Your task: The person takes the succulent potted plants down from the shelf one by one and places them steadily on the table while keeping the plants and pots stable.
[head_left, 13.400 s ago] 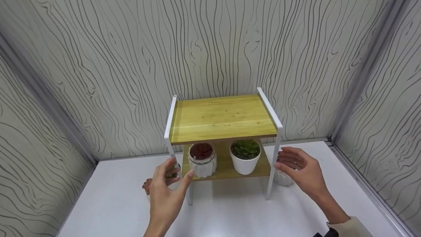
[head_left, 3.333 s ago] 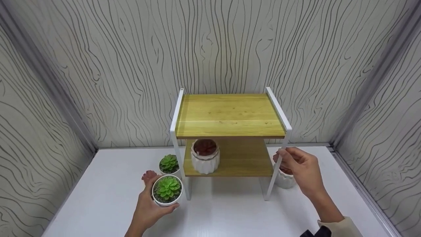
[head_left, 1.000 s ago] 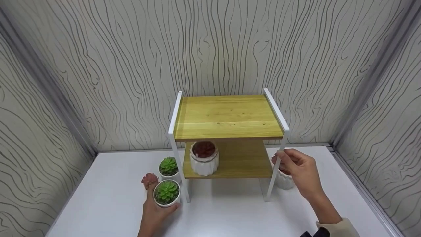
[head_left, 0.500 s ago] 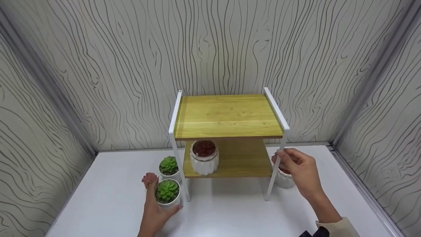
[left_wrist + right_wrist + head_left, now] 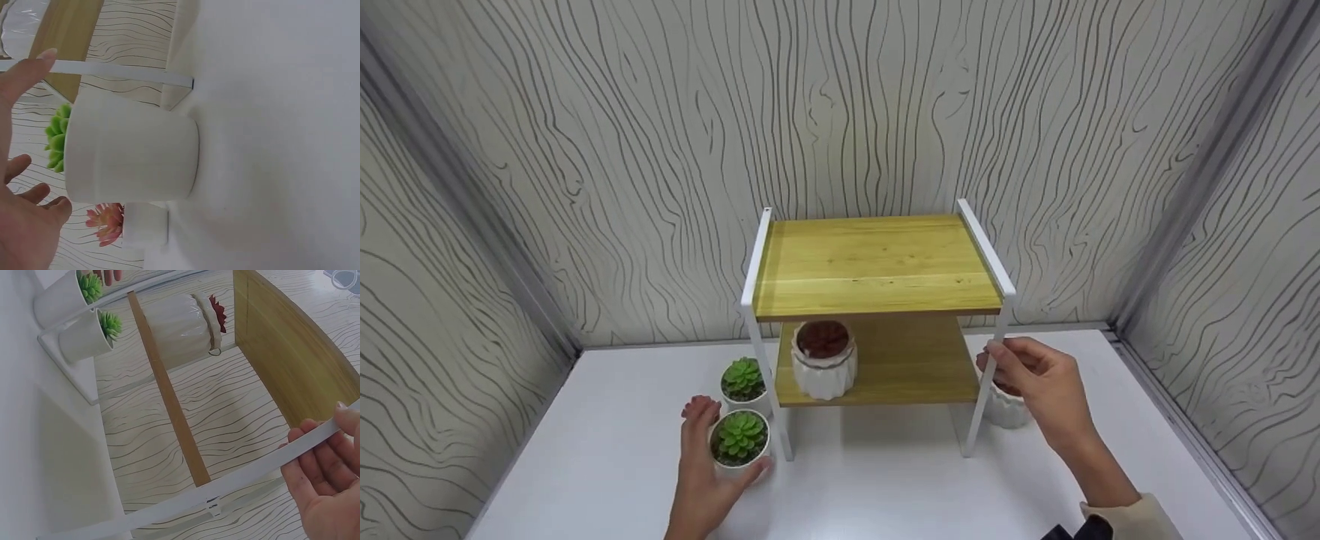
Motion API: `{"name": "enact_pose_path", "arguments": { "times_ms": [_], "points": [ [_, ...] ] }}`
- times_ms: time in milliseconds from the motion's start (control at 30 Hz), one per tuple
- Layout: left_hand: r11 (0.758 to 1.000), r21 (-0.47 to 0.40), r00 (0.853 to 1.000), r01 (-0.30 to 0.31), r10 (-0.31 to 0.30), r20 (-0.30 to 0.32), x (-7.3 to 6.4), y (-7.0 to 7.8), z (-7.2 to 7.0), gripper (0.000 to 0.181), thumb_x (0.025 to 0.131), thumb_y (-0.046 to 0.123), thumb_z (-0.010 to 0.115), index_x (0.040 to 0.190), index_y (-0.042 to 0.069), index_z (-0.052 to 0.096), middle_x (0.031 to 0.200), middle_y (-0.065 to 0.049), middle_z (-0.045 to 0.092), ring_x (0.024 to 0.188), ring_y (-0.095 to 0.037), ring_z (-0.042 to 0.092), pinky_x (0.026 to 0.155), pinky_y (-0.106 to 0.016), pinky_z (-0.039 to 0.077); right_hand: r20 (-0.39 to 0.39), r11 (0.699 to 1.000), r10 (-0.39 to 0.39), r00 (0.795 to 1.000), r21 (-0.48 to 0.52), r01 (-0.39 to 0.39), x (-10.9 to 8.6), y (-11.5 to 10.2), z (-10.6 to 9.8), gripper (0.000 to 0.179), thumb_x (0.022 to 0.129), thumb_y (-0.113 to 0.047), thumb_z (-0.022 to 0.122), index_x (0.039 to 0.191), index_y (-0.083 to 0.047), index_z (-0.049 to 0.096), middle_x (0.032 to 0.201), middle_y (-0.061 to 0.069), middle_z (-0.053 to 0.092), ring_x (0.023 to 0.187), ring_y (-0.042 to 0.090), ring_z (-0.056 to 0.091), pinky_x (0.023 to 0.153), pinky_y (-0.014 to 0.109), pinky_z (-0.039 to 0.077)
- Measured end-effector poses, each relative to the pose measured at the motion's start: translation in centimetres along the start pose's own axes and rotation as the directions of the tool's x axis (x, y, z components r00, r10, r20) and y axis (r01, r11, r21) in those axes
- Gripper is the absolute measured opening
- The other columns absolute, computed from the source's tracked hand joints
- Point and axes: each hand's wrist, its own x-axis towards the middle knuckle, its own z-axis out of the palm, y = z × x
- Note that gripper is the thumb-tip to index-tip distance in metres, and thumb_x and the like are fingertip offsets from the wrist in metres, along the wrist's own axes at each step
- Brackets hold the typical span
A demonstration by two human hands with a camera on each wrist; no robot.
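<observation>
Upright on the white table, left of the shelf's front leg, is a green succulent in a smooth white pot (image 5: pixel 740 439). My left hand (image 5: pixel 705 480) is spread around that pot; in the left wrist view its thumb and fingers stand clear of the pot's wall. My right hand (image 5: pixel 1054 394) pinches the white front right post (image 5: pixel 981 405) of the two-tier wooden shelf (image 5: pixel 877 262). In the right wrist view, thumb and fingers sit on opposite sides of this post (image 5: pixel 256 466). A dark red succulent in a fluted white pot (image 5: pixel 825 373) occupies the lower board's left half.
Behind the front pot stands a second green succulent (image 5: pixel 744 381). A pink succulent (image 5: pixel 105 224) in a small white pot is farther left, partly covered by my left fingers. Another fluted pot (image 5: pixel 1006 411) stands right of the shelf, partly behind my right hand. Patterned panels (image 5: pixel 840 112) enclose the table.
The green succulent from the lower board's right half is gone from there; one was carried left and set on the table. My left fingers have since loosened from it. My right hand took the post.
</observation>
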Motion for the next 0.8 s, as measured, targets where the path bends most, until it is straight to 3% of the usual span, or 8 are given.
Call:
{"name": "enact_pose_path", "arguments": {
  "times_ms": [100, 267, 533, 800],
  "points": [
    [1.000, 0.013, 1.000, 0.014, -0.014, -0.012, 0.1, 1.0, -0.4, 0.102, 0.072, 0.032, 0.098, 0.153, 0.007, 0.042, 0.164, -0.020, 0.029, 0.158, -0.045, 0.024, 0.127, -0.064, 0.030, -0.010, 1.000, 0.026, 1.000, 0.004, -0.026, -0.1, -0.4, 0.1, 0.035, 0.101, -0.031, 0.072, 0.118, 0.001, 0.072, 0.101, -0.001, 0.083, 0.090, 0.012, 0.079, 0.078, 0.026, 0.065],
    [1.000, -0.024, 0.998, -0.014, 0.012, -0.056, 0.4, 2.5, -0.9, 0.097, 0.072, 0.028, 0.099, 0.151, 0.008, 0.046, 0.159, -0.019, 0.035, 0.147, -0.042, 0.045, 0.119, -0.055, 0.046, -0.044, 0.998, 0.063, 0.997, -0.022, -0.064, -0.7, -1.6, 0.6, 0.041, 0.099, -0.032, 0.075, 0.126, -0.003, 0.067, 0.107, -0.012, 0.078, 0.092, 0.009, 0.073, 0.081, 0.025, 0.064],
    [0.997, -0.067, 0.995, -0.043, 0.037, -0.089, 0.9, 4.8, -1.4, 0.091, 0.072, 0.019, 0.098, 0.149, 0.011, 0.049, 0.150, -0.009, 0.049, 0.138, -0.030, 0.056, 0.114, -0.043, 0.053, -0.111, 0.995, 0.098, 0.989, 0.014, -0.097, -1.8, -3.8, 1.2, 0.064, 0.097, -0.029, 0.078, 0.147, -0.006, 0.045, 0.129, -0.001, 0.060, 0.108, 0.001, 0.068, 0.084, 0.022, 0.064],
    [0.988, -0.130, 0.987, -0.083, 0.063, -0.151, 1.5, 6.2, -1.8, 0.070, 0.076, 0.012, 0.095, 0.137, 0.012, 0.062, 0.135, 0.000, 0.064, 0.127, -0.013, 0.061, 0.104, -0.034, 0.060, -0.229, 0.991, 0.056, 0.972, 0.134, -0.026, -2.8, -4.6, 2.0, 0.059, 0.095, -0.010, 0.078, 0.143, -0.007, 0.044, 0.120, 0.004, 0.052, 0.109, 0.010, 0.060, 0.084, 0.013, 0.059]
  ]
}}
